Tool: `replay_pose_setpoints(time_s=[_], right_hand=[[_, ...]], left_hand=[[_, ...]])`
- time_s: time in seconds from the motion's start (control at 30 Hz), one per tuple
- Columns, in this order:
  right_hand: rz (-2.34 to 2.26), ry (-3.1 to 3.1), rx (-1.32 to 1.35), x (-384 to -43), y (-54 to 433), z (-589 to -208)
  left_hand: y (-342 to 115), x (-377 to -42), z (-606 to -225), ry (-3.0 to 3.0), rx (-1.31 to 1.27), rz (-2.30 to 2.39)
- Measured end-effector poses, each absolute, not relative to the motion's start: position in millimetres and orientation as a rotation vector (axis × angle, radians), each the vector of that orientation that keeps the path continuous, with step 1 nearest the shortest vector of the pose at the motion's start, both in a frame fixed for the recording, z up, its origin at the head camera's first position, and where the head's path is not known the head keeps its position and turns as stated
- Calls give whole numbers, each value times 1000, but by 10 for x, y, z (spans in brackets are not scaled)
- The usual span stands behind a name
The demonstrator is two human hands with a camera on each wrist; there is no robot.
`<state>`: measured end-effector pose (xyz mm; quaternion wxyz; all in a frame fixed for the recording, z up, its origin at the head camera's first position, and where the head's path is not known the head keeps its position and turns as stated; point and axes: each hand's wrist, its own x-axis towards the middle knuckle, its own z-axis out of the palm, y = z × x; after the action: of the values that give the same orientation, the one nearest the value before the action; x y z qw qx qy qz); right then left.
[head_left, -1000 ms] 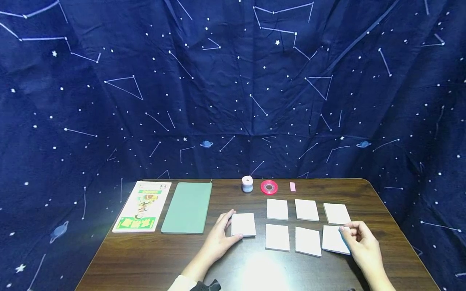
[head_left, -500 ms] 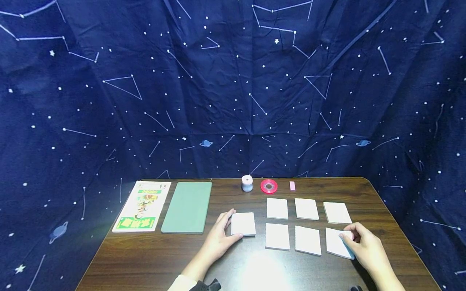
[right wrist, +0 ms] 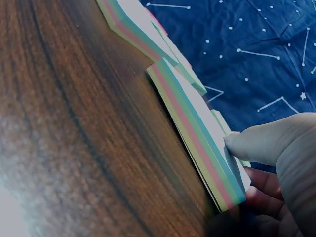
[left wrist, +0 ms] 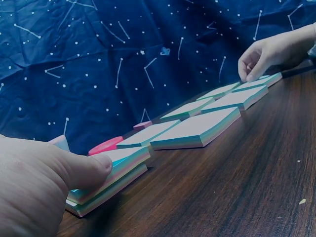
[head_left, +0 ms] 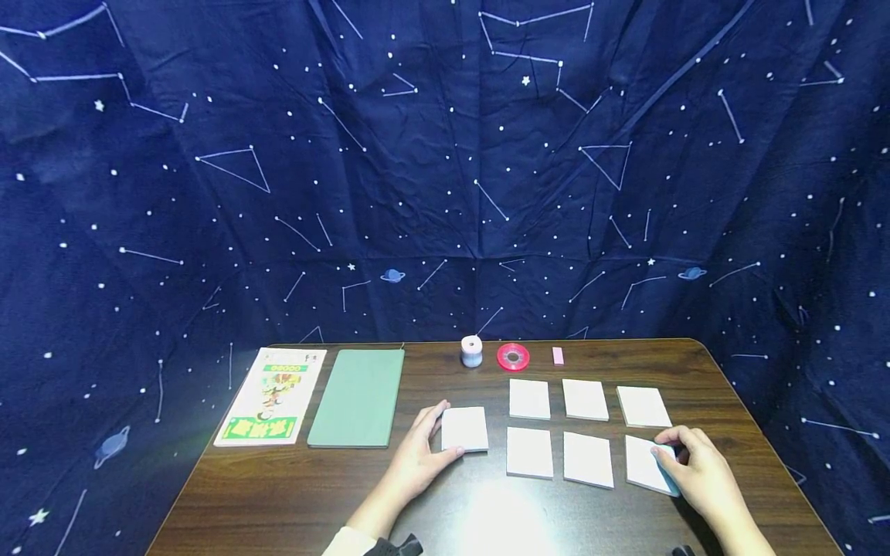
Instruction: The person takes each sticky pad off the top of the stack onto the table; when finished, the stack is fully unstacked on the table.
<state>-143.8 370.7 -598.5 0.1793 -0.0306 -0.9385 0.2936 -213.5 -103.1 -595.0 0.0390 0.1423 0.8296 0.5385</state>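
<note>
My left hand [head_left: 417,457] grips a stack of two white-topped sticky note pads [head_left: 465,428], thumb along the near side and fingers behind the left side. The left wrist view shows the stack's coloured page edges [left wrist: 129,167], with the upper pad slightly offset from the lower. At the right end of the near row, my right hand [head_left: 705,469] pinches another sticky note pad [head_left: 643,463] by its right edge, thumb on top. That pad sits a little askew, low over the table in the right wrist view, its edges striped yellow, pink, green and blue [right wrist: 197,143].
Several more white pads [head_left: 530,452] lie in two rows between the hands and behind. At the back are a white-and-blue spool [head_left: 472,353], a red ring-shaped roll [head_left: 513,357] and a small pink block [head_left: 558,356]. Leftward lie a green notebook [head_left: 358,398] and an illustrated booklet [head_left: 271,398].
My right hand has shifted slightly right and toward me, and the pad it pinches has slid with it, away from its neighbour. The left hand has stayed in place on its stack.
</note>
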Motion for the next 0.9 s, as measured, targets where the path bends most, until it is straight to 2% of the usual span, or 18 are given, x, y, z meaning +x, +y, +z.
replay_pose_setpoints(time_s=[0.13,0.4,0.63,0.9], right_hand=[[890,-2569,-154,-1451,3689,-5987],[1186,-2308,-498,-1482,3627,-5968],[1307,-2128,-303,-1437,3362,-5868],[1547,-2229,-113,-1388,2917,-5810]], left_hand=[[-1032,-2141,-5964,2562,453,1645],[-1041,-2142,-5972,2582,465,1624],[-1039,-2132,-5965,2588,458,1606],[-1035,-2139,-5999,2588,456,1615]])
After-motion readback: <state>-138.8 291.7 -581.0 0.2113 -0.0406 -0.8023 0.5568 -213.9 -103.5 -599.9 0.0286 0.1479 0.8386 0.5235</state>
